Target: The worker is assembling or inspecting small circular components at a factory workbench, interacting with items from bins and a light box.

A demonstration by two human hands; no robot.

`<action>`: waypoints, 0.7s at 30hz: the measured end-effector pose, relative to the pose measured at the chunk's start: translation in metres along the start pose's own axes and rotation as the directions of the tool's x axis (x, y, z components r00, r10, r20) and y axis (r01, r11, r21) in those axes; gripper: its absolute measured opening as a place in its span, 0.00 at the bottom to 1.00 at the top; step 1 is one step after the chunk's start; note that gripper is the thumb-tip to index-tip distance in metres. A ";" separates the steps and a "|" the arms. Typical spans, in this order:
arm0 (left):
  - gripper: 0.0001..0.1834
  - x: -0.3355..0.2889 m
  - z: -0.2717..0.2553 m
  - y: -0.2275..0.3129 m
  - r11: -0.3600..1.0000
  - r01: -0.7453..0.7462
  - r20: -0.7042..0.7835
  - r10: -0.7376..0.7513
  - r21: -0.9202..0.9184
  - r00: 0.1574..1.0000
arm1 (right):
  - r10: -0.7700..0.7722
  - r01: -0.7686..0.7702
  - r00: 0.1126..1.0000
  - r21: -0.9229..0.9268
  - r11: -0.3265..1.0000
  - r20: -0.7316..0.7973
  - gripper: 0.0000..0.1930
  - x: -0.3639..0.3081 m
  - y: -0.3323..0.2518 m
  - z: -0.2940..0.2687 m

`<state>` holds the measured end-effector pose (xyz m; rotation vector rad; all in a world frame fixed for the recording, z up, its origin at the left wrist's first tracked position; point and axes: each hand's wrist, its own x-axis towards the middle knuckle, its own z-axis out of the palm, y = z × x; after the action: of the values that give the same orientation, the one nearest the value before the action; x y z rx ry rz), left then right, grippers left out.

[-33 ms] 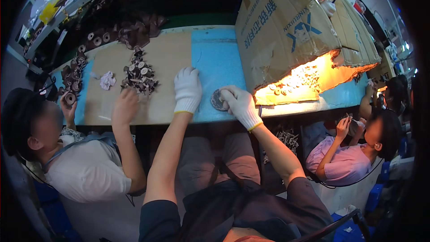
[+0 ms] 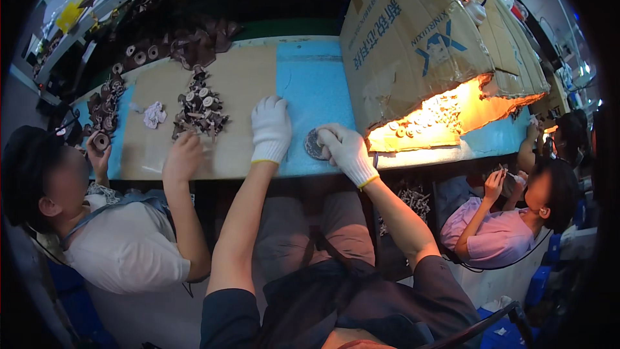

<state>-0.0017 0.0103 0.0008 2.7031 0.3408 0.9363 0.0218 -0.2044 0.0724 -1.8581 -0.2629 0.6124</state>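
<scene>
See one round dark-grey disc, mottled face showing; gripped at right side by right hand; over blue worktop, near front edge; can't tell tilt

Strong orange-yellow glow from inside cardboard box, blown out nr the opening; small parts in there washed out. Rest dimmer: bench in soft, cool light, area behind it v. dark. Gloved L hand & R hand fairly sharp; co-worker's hand motion-blurred. Fisheye bends straight edges; corners go black.
</scene>
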 end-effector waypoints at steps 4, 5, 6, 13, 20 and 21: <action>0.12 -0.002 0.000 -0.002 0.999 0.036 0.052 -0.037 0.009 0.998 | 0.038 -0.038 0.998 -0.008 0.999 0.042 0.18 0.005 0.002 0.001; 0.12 -0.002 0.000 -0.002 0.999 0.039 0.051 -0.040 0.015 0.998 | 0.035 -0.035 0.999 -0.010 0.999 0.031 0.18 0.005 0.003 0.002; 0.12 -0.002 -0.001 -0.002 0.999 0.043 0.051 -0.043 0.011 0.998 | 0.032 -0.032 0.999 -0.012 0.999 0.020 0.19 0.005 0.005 0.004; 0.13 -0.001 -0.002 0.001 0.999 0.034 0.043 -0.034 0.005 0.998 | -0.189 0.141 0.972 -0.298 0.944 -0.138 0.19 0.005 0.025 0.012; 0.12 -0.002 -0.003 -0.005 1.000 0.023 0.015 -0.023 0.014 1.000 | -0.228 0.178 0.964 -0.306 0.935 -0.138 0.19 -0.002 0.014 0.014; 0.12 -0.002 -0.003 -0.006 1.000 0.011 0.003 -0.012 0.019 1.000 | -0.232 0.188 0.961 -0.260 0.947 -0.149 0.19 -0.006 0.010 0.013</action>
<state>-0.0057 0.0156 0.0002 2.7166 0.3661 0.9302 0.0082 -0.2003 0.0612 -2.0723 -0.4284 0.2728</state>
